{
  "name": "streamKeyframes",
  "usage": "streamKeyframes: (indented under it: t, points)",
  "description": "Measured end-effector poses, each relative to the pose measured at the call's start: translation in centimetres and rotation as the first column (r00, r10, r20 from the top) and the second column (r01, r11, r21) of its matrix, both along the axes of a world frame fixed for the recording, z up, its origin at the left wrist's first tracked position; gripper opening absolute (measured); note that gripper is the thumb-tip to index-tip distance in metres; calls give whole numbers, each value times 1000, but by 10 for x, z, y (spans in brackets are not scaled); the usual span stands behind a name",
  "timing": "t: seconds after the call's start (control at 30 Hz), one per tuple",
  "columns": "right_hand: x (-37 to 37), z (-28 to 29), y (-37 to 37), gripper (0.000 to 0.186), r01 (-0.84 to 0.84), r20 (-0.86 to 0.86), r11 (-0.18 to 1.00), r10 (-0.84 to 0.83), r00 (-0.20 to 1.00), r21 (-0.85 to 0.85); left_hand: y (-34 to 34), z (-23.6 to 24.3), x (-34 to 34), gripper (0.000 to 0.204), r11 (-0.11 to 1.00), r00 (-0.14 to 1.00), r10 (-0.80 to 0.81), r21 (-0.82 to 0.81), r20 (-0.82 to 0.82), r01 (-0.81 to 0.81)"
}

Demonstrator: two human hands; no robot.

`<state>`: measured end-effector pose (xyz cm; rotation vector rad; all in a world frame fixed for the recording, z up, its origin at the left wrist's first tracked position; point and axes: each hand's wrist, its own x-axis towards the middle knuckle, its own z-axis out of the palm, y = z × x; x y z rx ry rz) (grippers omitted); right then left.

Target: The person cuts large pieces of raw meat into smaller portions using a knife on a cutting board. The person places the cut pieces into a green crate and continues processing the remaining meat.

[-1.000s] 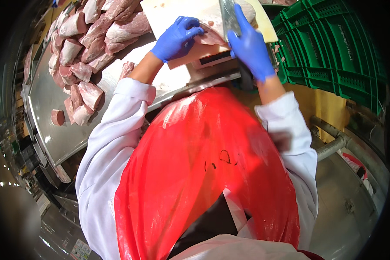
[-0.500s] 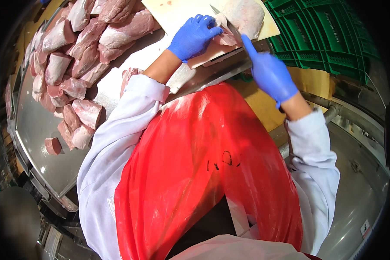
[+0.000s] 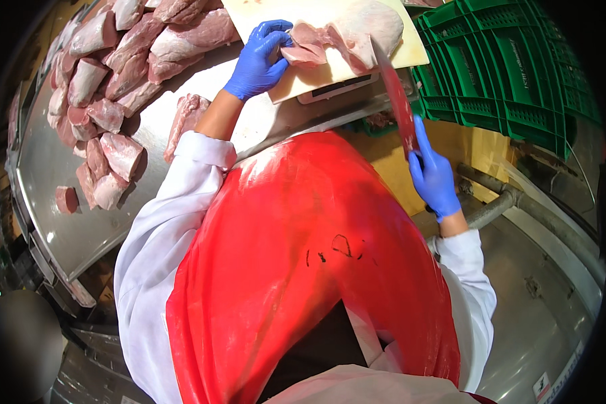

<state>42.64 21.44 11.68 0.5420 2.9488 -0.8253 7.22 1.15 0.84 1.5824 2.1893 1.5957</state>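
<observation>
A pale cut of raw meat (image 3: 374,23) lies on the cream cutting board (image 3: 411,50), with a pink flap (image 3: 306,54) stretching from its left side. My gloved left hand (image 3: 257,62) has its fingers closed on the end of this flap. In my gloved right hand (image 3: 434,180) is a long knife (image 3: 396,87), held by the handle. Its blade points up and away, the tip at the near right edge of the meat, and its face shows red. From the view I cannot tell whether the tip touches the meat.
Several chunks of raw meat (image 3: 131,60) are heaped on the steel table (image 3: 54,222) at the left. A meat strip (image 3: 185,121) lies beside my left forearm. Green crates (image 3: 485,60) stand at the right, and a metal pipe (image 3: 495,209) runs below them.
My left hand has moved left, drawing the flap out from the larger piece. My right hand has pulled the knife back toward me, out of the meat's middle to its right edge.
</observation>
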Motion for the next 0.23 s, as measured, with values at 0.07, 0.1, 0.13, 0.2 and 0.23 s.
streamKeyframes:
  t: [0.07, 0.1, 0.13, 0.2, 0.23]
  points:
    - [-46, -2, -1, 74, 13, -120, 995, -25, 992, -96, 2, 5, 8, 35, 999, 991, 14, -33, -131, -19]
    - [-78, -2, -4, 72, -17, -178, 992, -6, 984, -129, 1, 6, 13, 36, 997, 984, 29, -63, -176, -41]
    - [-109, -8, -7, 71, -38, -231, 996, 19, 973, -79, 1, 6, 16, 37, 994, 975, 39, -93, -219, -61]
    - [-167, -21, -13, 72, -32, -180, 994, 51, 982, 109, 1, 7, 22, 41, 990, 963, 28, -123, -268, -63]
    - [-186, -17, -15, 75, -58, -78, 995, 64, 995, 79, 2, 12, 26, 41, 985, 956, 40, -148, -289, -86]
